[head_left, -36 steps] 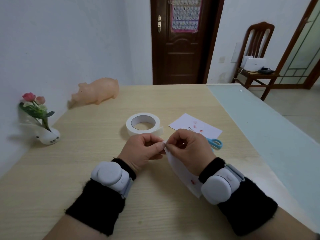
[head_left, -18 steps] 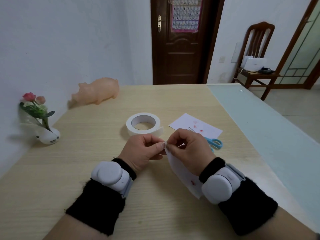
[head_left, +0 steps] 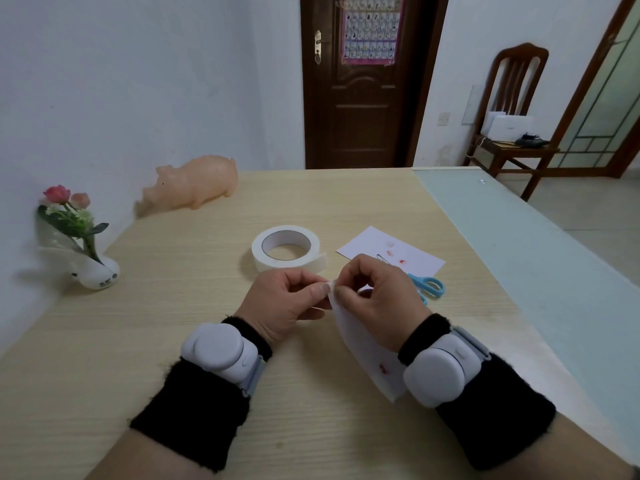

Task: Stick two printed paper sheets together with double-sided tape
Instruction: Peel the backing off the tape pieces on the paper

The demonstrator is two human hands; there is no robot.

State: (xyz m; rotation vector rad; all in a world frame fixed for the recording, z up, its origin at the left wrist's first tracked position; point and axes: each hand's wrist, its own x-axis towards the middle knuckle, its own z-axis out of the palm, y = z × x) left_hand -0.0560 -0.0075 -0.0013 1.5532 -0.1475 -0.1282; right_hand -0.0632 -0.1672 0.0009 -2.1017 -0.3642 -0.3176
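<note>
The printed sheet (head_left: 363,344) was held just above the table, slanting down from its top corner towards the right wrist, thin white paper with small red marks near its lower end. The left hand (head_left: 280,303) pinched that top corner between thumb and forefinger, and the right hand (head_left: 377,303) met it there, fingers curled and fingertips nipped on the same corner, so the two hands touched at the paper's edge. The second sheet (head_left: 391,251) lay flat beyond the right hand, also white with faint red prints, and the blue-handled scissors (head_left: 427,285) rested half on it, their blades hidden behind the hand. The tape roll (head_left: 285,247), a broad white ring with a short loose end sticking out, lay flat just beyond the left hand. Both wrists wore smooth white rounded devices over fuzzy black cuffs. The table (head_left: 173,323) was pale wood with a fine straight grain, and a frosted pale-green strip (head_left: 519,237) ran along its right side. At the far left stood a glossy pink pig figure (head_left: 194,183) and a small white vase of pink flowers (head_left: 93,268), both close to the white wall. Behind were a dark panelled door (head_left: 360,98) with a chart hung on it and a wooden chair (head_left: 512,109). Compared with half a second before, the hands kept the same pinch, and the roll, scissors and flat sheet had not moved.
</note>
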